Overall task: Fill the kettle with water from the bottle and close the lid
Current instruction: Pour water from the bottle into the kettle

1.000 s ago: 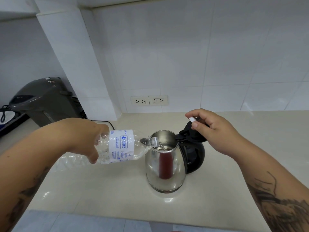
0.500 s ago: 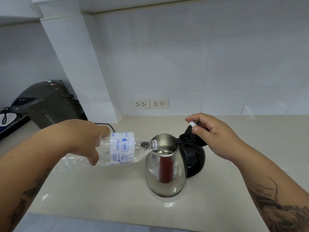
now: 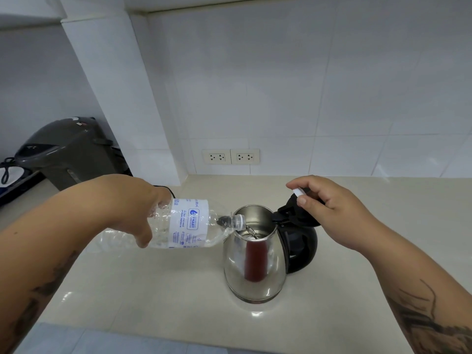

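Beige countertop [image 3: 153,290]: pouring underway, left hand [image 3: 143,213] gripping water bottle [image 3: 189,227] over steel kettle [image 3: 255,267]; right hand [image 3: 329,213] pinching white cap [image 3: 298,192], propping lid [image 3: 291,213]; closing left.

Kettle [image 3: 254,267]: polished mirror-like metal; handle [image 3: 300,247] glossy black plastic. Bottle [image 3: 178,227]: clear ribbed plastic, white label. Counter [image 3: 166,290], lower frame: smooth, glossy. Wall tiles [image 3: 281,85]: white, satin.

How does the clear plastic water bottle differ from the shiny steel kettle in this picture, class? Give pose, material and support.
Pose: the clear plastic water bottle lies tipped almost sideways; the shiny steel kettle stands upright.
Material: the bottle is see-through with a white label; the kettle is mirrored metal.
Support: the left hand holds the bottle aloft; the kettle sits on the counter.
Both are open.
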The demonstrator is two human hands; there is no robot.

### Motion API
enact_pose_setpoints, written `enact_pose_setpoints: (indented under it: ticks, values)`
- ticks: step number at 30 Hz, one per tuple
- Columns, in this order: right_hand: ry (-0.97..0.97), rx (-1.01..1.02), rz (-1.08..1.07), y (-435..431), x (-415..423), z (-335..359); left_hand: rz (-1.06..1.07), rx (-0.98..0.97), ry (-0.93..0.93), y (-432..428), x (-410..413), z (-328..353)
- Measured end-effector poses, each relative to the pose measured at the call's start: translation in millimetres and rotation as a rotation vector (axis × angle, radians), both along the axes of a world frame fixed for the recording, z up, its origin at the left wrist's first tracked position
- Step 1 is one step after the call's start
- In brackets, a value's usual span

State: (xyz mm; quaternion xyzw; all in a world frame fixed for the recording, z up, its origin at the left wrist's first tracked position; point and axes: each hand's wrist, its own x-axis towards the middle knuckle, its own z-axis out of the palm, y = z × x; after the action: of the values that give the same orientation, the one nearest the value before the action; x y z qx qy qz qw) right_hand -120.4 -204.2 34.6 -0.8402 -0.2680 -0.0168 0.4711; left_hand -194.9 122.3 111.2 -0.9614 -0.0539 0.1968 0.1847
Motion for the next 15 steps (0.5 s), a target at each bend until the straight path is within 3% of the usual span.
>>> enact_pose_setpoints:
  ticks: [9, 15]
  values:
    - [0.031, -0.068, -0.022, 6, 3, 4, 0.010, -0.040, 0.011, 12, 7, -7]
    - [0.065, -0.114, -0.017, 17, 9, 12, 0.069, -0.320, -0.014, 31, 9, -29]
